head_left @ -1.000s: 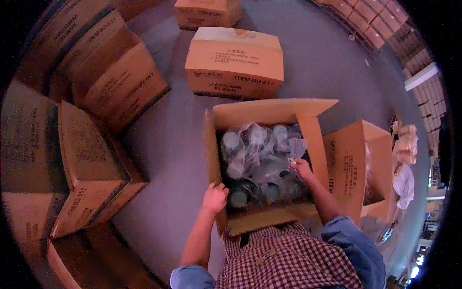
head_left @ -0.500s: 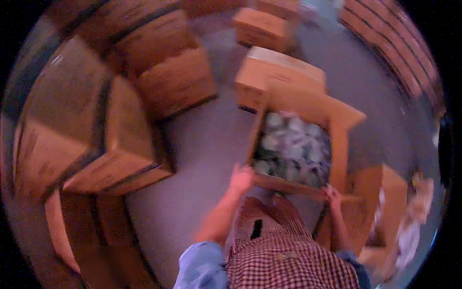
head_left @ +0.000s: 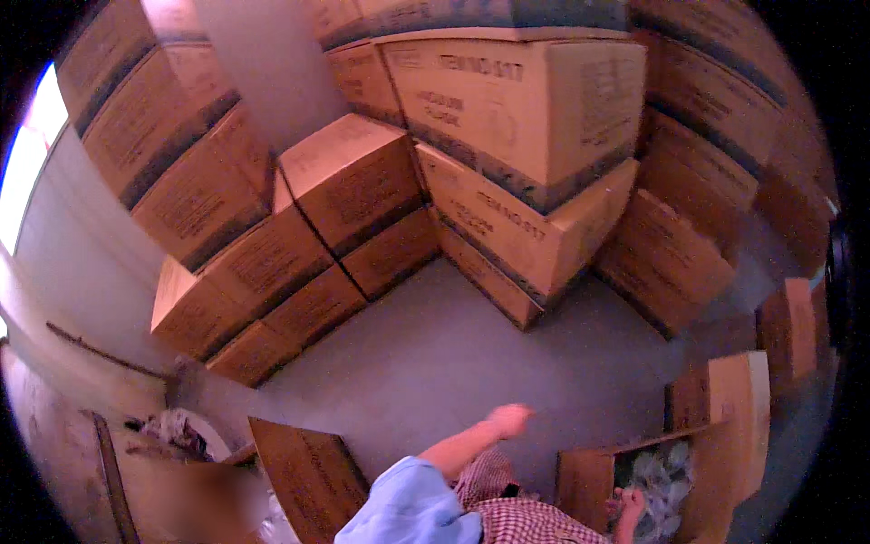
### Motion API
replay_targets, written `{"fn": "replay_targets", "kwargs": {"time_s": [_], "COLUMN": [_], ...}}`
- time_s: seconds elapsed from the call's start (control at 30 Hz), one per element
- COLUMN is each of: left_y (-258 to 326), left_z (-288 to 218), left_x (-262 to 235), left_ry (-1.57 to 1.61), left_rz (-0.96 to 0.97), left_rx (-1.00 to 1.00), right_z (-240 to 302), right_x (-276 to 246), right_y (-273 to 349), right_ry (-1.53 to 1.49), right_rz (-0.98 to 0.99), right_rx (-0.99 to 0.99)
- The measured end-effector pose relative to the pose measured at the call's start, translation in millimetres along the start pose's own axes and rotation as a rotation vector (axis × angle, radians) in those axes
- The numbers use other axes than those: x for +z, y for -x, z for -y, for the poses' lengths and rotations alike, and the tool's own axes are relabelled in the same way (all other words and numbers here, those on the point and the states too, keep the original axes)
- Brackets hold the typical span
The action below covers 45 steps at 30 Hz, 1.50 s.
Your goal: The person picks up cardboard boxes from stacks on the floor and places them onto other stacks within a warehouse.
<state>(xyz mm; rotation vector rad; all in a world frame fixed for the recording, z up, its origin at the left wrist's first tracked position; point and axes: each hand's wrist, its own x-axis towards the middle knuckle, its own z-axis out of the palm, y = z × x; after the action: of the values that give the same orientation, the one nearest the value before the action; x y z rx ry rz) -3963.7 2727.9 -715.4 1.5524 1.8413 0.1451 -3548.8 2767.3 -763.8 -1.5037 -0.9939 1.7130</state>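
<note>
My left hand [head_left: 509,419] reaches out over the grey floor in front of me, apart from any box. It is blurred and looks loosely curled; no object shows in it. At the lower right, my right hand [head_left: 627,504] appears in front of an open cardboard box [head_left: 583,490]. Its fingers are bent and a little apart, with nothing visible between them; whether they touch the box is unclear. Inside that box lie several pale, rounded items [head_left: 664,480], seemingly wrapped in clear plastic. The near part of the box runs out of view.
Stacked closed cartons [head_left: 480,118] form a corner ahead, with another stack [head_left: 254,258] at left and more [head_left: 666,254] at right. An open carton's flap [head_left: 308,467] stands near my left arm. A pale wall [head_left: 82,218] is at far left.
The view has swung left, toward the stacked cartons. My left hand has come off the open box's near edge, which both hands held before. The filled box now sits lower right.
</note>
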Motion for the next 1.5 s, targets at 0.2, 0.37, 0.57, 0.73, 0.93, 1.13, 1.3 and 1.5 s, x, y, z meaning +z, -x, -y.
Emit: {"fn": "replay_targets", "kwargs": {"time_s": [0.2, 0.37, 0.57, 0.73, 0.93, 1.13, 1.3, 1.5], "left_y": [128.6, 193.5, 201.0, 142.8, 59.4, 5.9, 28.4, 11.7], "left_z": [197.4, 317.8, 424.0, 470.0, 573.8, 670.8, 665.5, 668.4], "left_x": [-21.4, -51.7, -195.8, -342.2, -481.1, -591.6, -596.3, -597.8], "left_ry": [0.411, 0.732, 0.965, 1.263, 1.314, 0.72, 0.726, 0.493], "left_rz": [-0.379, -0.674, -0.911, -1.163, -1.49, -1.685, -1.845, -1.717], "left_rx": [-0.665, -0.873, -0.844, -0.609, -0.472, -1.014, -1.374, -1.451], "right_z": [71.6, 98.5, 109.4, 166.3, 202.1, 274.6, 281.9, 304.2], "right_x": [183.6, 386.1, 609.0, 745.7, 930.9, 1084.0, 1166.9, 1166.1], "right_y": [-102.4, -137.3, -156.0, -204.2, -353.8, -492.6, -521.3, -513.3], "right_ry": [0.23, 0.244, 0.317, 0.28, 0.355, 0.266, 0.308, 0.292], "right_rz": [0.345, 0.487, 0.637, 0.683, 0.71, 0.606, 0.525, 0.573], "right_rx": [-0.044, -0.032, -0.038, -0.174, -0.521, -0.552, -0.6, -0.477]}}
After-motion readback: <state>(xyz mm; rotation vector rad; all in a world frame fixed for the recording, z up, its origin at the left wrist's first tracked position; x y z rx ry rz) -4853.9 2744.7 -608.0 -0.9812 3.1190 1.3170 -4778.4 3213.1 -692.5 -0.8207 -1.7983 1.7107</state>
